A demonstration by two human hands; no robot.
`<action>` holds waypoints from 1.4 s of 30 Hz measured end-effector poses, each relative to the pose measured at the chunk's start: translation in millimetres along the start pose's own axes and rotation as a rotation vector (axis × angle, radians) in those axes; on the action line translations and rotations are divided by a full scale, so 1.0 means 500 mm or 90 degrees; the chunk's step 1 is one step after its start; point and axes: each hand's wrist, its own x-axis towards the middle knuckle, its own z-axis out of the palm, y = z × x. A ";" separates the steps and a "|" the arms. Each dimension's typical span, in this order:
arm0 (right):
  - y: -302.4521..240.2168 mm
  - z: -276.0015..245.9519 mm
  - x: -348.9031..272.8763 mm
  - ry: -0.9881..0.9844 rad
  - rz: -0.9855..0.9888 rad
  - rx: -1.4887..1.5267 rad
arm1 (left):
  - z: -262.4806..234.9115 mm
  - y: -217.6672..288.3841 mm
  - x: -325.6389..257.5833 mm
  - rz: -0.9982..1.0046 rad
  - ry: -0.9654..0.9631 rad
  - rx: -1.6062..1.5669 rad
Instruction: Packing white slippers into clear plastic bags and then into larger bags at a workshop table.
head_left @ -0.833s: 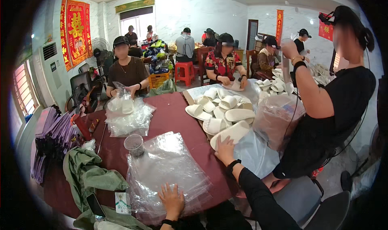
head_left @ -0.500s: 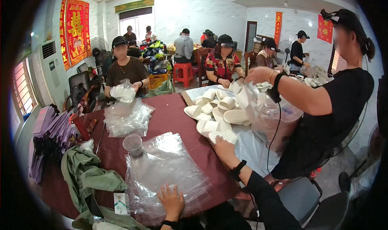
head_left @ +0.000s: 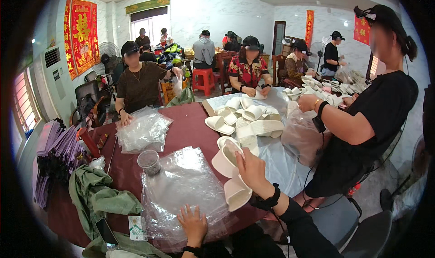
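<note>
My left hand (head_left: 193,224) lies with its fingers spread on a stack of clear plastic bags (head_left: 181,176) at the front of the table. My right hand (head_left: 252,169) grips a pair of white slippers (head_left: 225,161) by their edges, raised beside the right side of the bag stack. One slipper hangs below the other, and part of the pair is hidden behind my fingers. Beyond it, more white slippers (head_left: 247,117) lie in a loose pile. A round clear plastic tub (head_left: 149,162) with small dark contents stands on the far left corner of the bags.
Green cloth (head_left: 97,194), a phone (head_left: 106,232) and a white card (head_left: 136,228) lie at the near left. Purple folded pieces (head_left: 56,149) are stacked farther left. A co-worker in black (head_left: 380,117) stands close on the right with a large plastic bag (head_left: 302,138).
My right hand has lifted a pair of slippers from the pile and brought them nearer. My left hand stays on the bags. Across the table, a co-worker's slippers have left the bag stack.
</note>
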 end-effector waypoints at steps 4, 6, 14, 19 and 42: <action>0.000 0.002 -0.006 -0.052 0.158 0.272 | 0.002 -0.002 -0.001 0.004 0.003 0.000; 0.017 0.021 -0.009 0.006 0.181 0.451 | 0.003 0.001 0.001 0.007 -0.002 -0.001; 0.024 0.036 -0.045 0.075 0.515 1.007 | -0.011 0.000 -0.004 -0.004 -0.026 0.014; 0.156 0.078 -0.103 0.186 0.838 0.973 | -0.011 0.010 0.004 0.004 -0.007 -0.007; 0.147 -0.088 -0.221 -0.266 -0.270 0.270 | -0.006 -0.001 -0.002 -0.004 -0.009 0.036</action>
